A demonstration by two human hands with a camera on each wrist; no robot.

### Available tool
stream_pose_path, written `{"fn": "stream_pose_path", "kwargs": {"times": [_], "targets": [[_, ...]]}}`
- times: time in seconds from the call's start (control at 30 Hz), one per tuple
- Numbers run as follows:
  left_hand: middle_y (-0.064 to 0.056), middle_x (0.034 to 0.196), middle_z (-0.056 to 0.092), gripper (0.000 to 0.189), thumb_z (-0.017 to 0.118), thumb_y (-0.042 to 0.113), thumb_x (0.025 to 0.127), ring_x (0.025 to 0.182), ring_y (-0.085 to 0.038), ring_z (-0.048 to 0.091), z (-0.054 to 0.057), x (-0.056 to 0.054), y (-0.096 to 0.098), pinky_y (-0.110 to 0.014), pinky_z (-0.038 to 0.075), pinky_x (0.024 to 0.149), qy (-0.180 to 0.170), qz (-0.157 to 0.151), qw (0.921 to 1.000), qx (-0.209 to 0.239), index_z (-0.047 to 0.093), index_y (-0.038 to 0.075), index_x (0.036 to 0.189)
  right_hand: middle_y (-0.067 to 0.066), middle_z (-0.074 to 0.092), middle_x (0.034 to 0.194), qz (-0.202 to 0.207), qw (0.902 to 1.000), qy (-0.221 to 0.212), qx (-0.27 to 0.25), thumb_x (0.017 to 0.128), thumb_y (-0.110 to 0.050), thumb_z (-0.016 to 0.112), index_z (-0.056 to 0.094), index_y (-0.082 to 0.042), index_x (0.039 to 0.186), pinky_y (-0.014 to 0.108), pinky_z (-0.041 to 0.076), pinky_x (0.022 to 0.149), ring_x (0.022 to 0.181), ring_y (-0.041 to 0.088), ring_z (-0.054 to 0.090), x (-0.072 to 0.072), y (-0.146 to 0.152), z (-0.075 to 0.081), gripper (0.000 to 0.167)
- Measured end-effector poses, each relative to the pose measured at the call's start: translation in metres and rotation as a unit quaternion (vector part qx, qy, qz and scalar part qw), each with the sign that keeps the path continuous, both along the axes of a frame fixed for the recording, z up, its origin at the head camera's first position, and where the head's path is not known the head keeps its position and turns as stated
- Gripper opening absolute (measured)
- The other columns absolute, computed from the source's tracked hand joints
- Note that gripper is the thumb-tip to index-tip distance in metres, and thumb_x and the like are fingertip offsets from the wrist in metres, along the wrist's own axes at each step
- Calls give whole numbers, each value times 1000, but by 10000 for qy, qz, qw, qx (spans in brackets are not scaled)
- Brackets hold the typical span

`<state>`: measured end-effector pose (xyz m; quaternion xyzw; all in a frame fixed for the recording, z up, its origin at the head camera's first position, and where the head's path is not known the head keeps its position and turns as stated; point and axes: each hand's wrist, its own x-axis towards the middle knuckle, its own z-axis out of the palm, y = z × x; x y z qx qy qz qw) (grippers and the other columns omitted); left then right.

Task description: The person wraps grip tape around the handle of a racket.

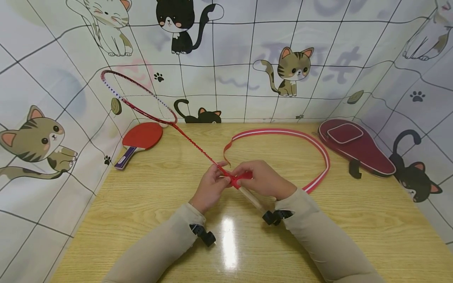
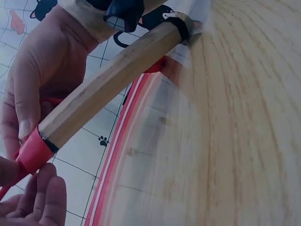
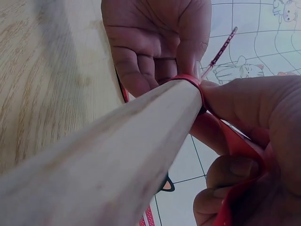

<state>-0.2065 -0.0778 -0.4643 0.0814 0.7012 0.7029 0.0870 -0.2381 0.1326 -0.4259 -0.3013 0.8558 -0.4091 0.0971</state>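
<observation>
Pulling the tape (image 1: 320,149) taut, your right hand (image 1: 263,181) pinching it, you should overlap turns evenly down the handle (image 1: 252,197) while your left hand (image 1: 209,186) pinches its top.

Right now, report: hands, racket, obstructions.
Left hand pinching racket; right hand gripping red tape. Wooden handle mostly bare. Striped band nearby, nothing visibly blocking handle.

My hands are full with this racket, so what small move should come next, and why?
Perhaps turn the racket slightly with the left hand while the right hand holds the red tape taut: it rings only the top of the bare wooden handle, its loose length gripped.
</observation>
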Motion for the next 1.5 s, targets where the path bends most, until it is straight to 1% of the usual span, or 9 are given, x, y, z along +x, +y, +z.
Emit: {"fn": "stream_pose_path", "kwargs": {"times": [0.2, 0.37, 0.5, 0.63, 0.73, 0.83, 1.1, 1.23, 1.5], "targets": [[-18, 105, 72, 46, 59, 1, 104, 90, -22, 75, -1, 4, 4, -35, 63, 84, -1, 302, 9993, -241, 52, 0, 150, -7, 78, 102, -143, 9999, 24, 24, 93, -9, 78, 79, -15, 114, 38, 58, 91, 98, 12, 71, 1, -1, 0, 22], [-17, 101, 73, 48, 63, 8, 103, 87, -21, 76, 2, 8, 6, -37, 63, 83, -100, 330, 9993, -177, 52, 7, 150, -7, 77, 104, -215, 9997, 128, -6, 92, -10, 81, 78, -18, 113, 38, 58, 89, 98, 12, 71, 4, -4, 0, 21], [-14, 97, 72, 47, 69, 12, 102, 87, -28, 75, 2, 9, 6, -37, 63, 83, -150, 328, 9992, -149, 53, 13, 147, -7, 77, 104, -150, 9994, 297, -18, 92, -12, 81, 77, -19, 110, 37, 58, 87, 98, 12, 70, 6, -6, 2, 20], [-13, 94, 71, 47, 69, 11, 102, 90, -40, 73, 0, 8, 6, -36, 63, 82, -88, 329, 9992, -222, 51, 10, 146, -8, 77, 106, -24, 9993, 374, 37, 93, -13, 81, 77, -18, 112, 35, 58, 87, 100, 11, 70, 4, -5, 0, 20], [-13, 93, 71, 47, 68, 9, 103, 91, -44, 72, 0, 7, 6, -36, 62, 82, -100, 350, 9991, -232, 51, 8, 146, -7, 76, 109, 70, 9995, 303, 32, 95, -12, 79, 76, -18, 114, 36, 59, 90, 102, 12, 70, 2, -3, -2, 21], [-14, 94, 72, 46, 67, 7, 102, 89, -41, 73, 0, 8, 6, -37, 62, 82, -117, 393, 9989, -233, 51, 8, 146, -6, 76, 110, 116, 9998, 179, -9, 96, -8, 76, 76, -17, 116, 38, 59, 92, 104, 13, 71, 0, 0, -2, 22], [-16, 99, 74, 45, 64, 3, 102, 86, -18, 72, 0, 7, 8, -37, 61, 81, -29, 404, 9991, -101, 49, 4, 144, -6, 76, 108, 2, 10000, 24, 23, 96, -3, 73, 77, -17, 117, 36, 57, 89, 102, 14, 68, -3, 2, -3, 25], [-15, 100, 75, 43, 64, 2, 102, 86, -18, 72, -1, 7, 8, -37, 61, 82, -50, 384, 9992, -24, 50, 6, 142, -4, 76, 107, -27, 9998, -187, -30, 96, -4, 71, 76, -15, 119, 34, 58, 84, 97, 15, 68, -3, 1, -3, 26], [-14, 103, 72, 43, 63, 4, 103, 92, -19, 72, -2, 6, 6, -37, 60, 89, -120, 246, 9996, 78, 49, 9, 143, -1, 78, 108, 28, 9987, -460, -229, 97, -5, 70, 76, -11, 119, 35, 59, 86, 97, 14, 71, -4, 3, -5, 24]]}}
